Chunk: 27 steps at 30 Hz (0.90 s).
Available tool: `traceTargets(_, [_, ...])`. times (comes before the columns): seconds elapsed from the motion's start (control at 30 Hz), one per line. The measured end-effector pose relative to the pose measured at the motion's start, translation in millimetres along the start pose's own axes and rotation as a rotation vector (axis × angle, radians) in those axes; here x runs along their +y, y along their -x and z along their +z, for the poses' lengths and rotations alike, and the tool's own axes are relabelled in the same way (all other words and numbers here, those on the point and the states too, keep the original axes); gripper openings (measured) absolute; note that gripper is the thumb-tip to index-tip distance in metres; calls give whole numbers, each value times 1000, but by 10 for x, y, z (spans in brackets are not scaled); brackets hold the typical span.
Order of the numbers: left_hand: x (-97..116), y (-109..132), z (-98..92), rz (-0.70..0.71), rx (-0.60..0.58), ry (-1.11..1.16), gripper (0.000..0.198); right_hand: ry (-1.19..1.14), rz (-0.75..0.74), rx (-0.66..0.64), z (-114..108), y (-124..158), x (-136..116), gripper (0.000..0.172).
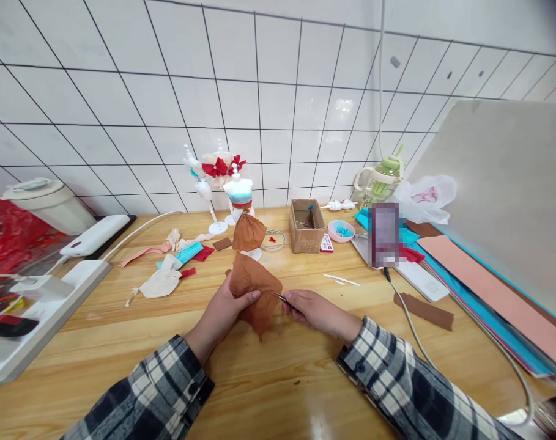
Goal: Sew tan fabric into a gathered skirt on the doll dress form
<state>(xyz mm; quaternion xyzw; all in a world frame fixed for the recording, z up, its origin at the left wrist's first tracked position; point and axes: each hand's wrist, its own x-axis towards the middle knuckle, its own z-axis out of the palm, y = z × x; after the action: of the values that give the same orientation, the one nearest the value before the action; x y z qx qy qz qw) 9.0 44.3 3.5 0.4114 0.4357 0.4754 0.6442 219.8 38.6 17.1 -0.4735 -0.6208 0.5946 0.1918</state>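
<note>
My left hand grips a crinkled brown crepe paper piece by its left side, thumb lying across the front. The paper hangs above the table with its lower corner pointing down. At its right edge, my right hand is closed on a slim, pointed metal tool that looks like tweezers; its tip touches the paper. Just behind stands a small white dress form with a blue and red top and a gathered brown skirt. Fingers of both hands are partly hidden.
Behind are other small dress forms and a cardboard box. Fabric or paper scraps lie left, near a white power strip. To the right are a pink dish, white strips, a cable and coloured sheets.
</note>
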Motion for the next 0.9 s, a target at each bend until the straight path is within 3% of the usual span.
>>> traceTargets(0.47, [-51,-21,-34,33,-36,-33,86,100,-112,25,4,-57,109,49])
traceTargets(0.9, [-43,-22,-30,28,-69,-60,75,37,-54,36,37,-53,102,46])
